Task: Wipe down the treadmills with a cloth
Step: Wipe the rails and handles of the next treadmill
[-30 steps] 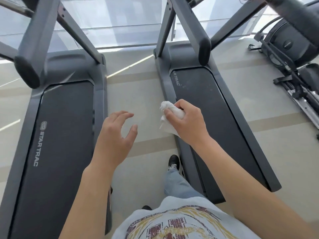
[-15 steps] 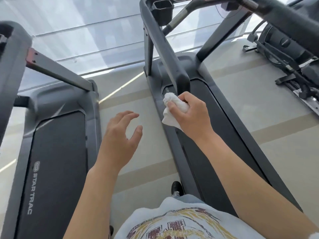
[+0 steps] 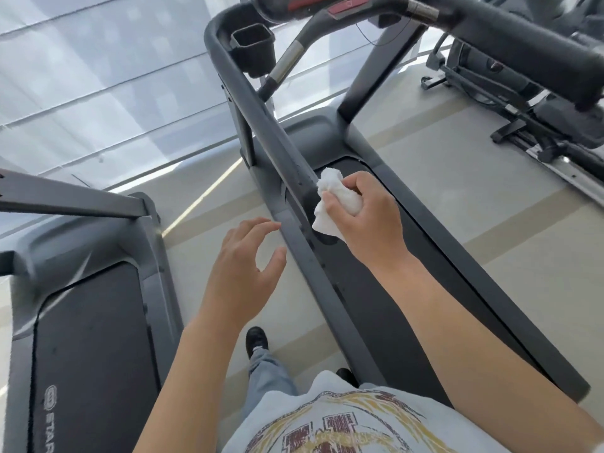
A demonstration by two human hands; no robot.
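So the right hand [image 3: 362, 212] has its fingers and thumb curled round a bunched white cloth [image 3: 331, 199], with the loose top of the wad poking out above the knuckles and a flat corner hanging below. That top bit sits right against the lower end of the grey side handrail [image 3: 261, 125] of the right-hand treadmill [image 3: 434, 243], at the rail's near end, above the front edge of the black belt. Looks like it's touching, though it could be a hair off.

The left hand [image 3: 243, 269] holds nothing. Fingers are spread and gently bent, hanging in the air over the floor gap between the two machines, just beside the right treadmill's left side rail [image 3: 307, 256] but not on it.

Further out, the handrail climbs to a cup holder [image 3: 253, 47] and the console up at the top edge. A second treadmill [image 3: 88, 338] sits to the left, well apart from the cloth.

Step-wise, this reads as the very start of wiping the right machine's handrail, with the cloth just landing on its lower end. My guess is most of the job's still ahead.

Next move probably wants the cloth wrapped further round the rail and dragged up its length toward the cup holder, keeping pressure on so it actually cleans instead of skating. The free hand could steady on the frame.
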